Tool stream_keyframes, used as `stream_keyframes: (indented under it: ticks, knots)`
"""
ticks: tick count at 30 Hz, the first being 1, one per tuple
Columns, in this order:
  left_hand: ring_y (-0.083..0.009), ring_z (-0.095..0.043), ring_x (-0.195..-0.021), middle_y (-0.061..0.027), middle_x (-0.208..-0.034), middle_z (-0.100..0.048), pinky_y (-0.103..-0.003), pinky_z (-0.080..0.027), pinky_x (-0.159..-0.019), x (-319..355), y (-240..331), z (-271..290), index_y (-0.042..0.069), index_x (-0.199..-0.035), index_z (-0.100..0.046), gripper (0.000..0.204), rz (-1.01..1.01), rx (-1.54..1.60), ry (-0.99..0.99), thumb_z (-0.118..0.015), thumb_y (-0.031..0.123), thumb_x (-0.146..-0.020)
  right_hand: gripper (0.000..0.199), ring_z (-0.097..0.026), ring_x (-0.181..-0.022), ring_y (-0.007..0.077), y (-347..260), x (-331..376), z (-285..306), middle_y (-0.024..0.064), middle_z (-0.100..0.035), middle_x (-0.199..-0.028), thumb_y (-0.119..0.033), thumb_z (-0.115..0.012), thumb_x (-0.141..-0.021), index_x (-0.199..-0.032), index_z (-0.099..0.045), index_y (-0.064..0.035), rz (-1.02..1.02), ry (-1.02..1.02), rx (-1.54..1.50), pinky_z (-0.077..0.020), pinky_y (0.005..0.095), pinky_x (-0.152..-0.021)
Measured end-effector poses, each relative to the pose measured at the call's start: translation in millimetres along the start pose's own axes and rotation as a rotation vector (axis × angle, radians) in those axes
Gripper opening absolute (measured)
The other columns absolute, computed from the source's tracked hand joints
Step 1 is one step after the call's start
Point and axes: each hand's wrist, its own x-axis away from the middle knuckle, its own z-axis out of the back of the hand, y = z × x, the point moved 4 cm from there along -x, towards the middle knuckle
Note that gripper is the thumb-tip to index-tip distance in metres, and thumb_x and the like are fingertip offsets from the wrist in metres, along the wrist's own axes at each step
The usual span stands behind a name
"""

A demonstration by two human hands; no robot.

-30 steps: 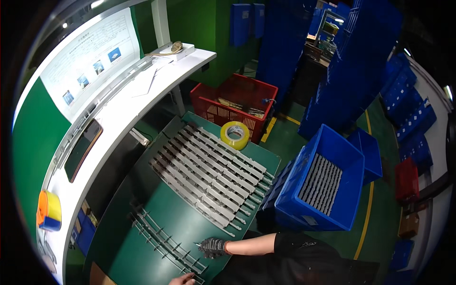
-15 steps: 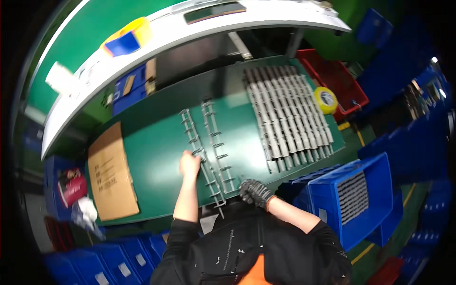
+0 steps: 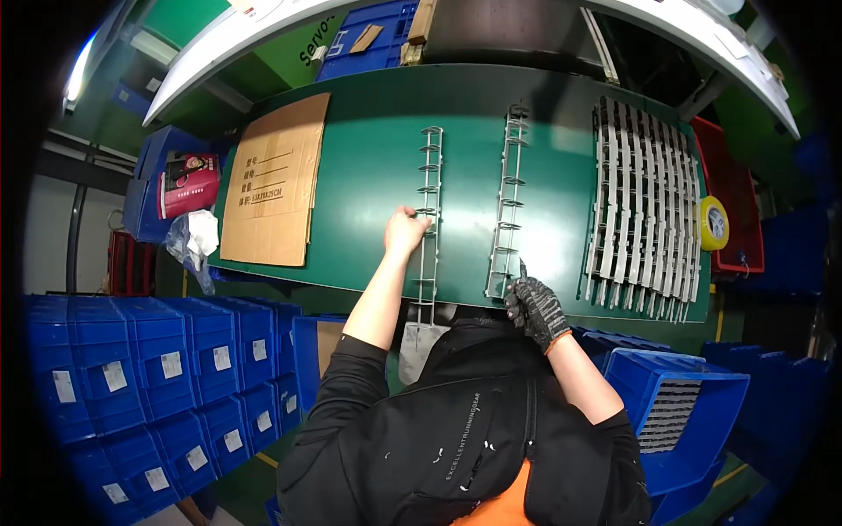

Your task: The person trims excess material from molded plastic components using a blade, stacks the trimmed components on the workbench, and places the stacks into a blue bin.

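Item 1: left ladder-shaped strip (image 3: 430, 189), grey, two slim rails joined by rungs, lying on the green table (image 3: 368, 175) left of its counterpart. Position changed: half a second ago it lay close beside the right ladder-shaped strip (image 3: 510, 202), the two nearing one another at their near ends; now a broad band of bare green separates them. Long axis near to far, almost straight; near end projects past the table's near edge, above a grey sheet (image 3: 419, 352).

Item 2: right ladder-shaped strip. Long axis likewise near to far, far end leaning slightly right; near end just inside the table edge.

Item 3: left hand (image 3: 407, 231), bare, thumb and fingers pinched on the left rail of item 1, about midway along it; same hold as in the preceding view.

Item 4: right hand (image 3: 539, 311), in a dark knitted glove, fingers curled around a slim dark tool (image 3: 524, 267), tip pointing far; kind of tool indistinct. Formerly right of item 2, now at its near end; contact with it cannot be told.

Item 5: row of grey slats (image 3: 645, 206), side by side, far right, axes near to far.

Item 6: yellow tape roll (image 3: 716, 223), right of the slats.

Item 7: cardboard sheet (image 3: 272, 206), flat, table's left end.
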Motion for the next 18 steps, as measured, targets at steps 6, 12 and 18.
stream_keyframes:
  ticks: [6, 12, 18]
  knots:
    - [-0.0298, -0.060, -0.086, -0.0138, -0.086, -0.063, -0.039, -0.047, -0.076, 11.8, 19.8, -13.4, 0.006, -0.085, -0.062, 0.027, 0.027, -0.159, -0.033, -0.063, 0.023, -0.065, 0.013, -0.050, -0.048, 0.0099, -1.9, 0.8, -17.3, 0.0032, -0.055, -0.066, -0.019, -0.050, -0.087, -0.089, -0.053, -0.0063, -0.029, -0.052, 0.042, -0.0382, 0.0200, -0.039]
    - [-0.0173, -0.060, -0.064, -0.0097, -0.072, -0.061, -0.030, -0.048, -0.062, -3.3, -17.7, -8.3, 0.001, -0.076, -0.057, 0.019, -0.043, 0.395, -0.172, -0.062, 0.017, -0.068, 0.018, -0.051, -0.048, 0.0088, -5.0, 3.6, -5.1, 0.0034, -0.056, -0.066, -0.023, -0.052, -0.087, -0.091, -0.054, -0.0053, 0.006, -0.053, 0.015, -0.0373, 0.0192, -0.038]
    - [-0.0116, -0.056, -0.079, -0.0106, -0.097, -0.056, -0.024, -0.049, -0.064, 89.6, 59.0, 37.2, 0.005, -0.077, -0.047, 0.011, -0.232, 0.877, -0.501, -0.058, 0.002, -0.076, 0.020, -0.046, -0.046, 0.0052, -78.0, -0.6, -16.7, 0.0018, -0.057, -0.067, -0.024, -0.059, -0.084, -0.092, -0.059, -0.0049, 0.318, 0.022, 0.081, -0.0326, 0.0173, -0.038]
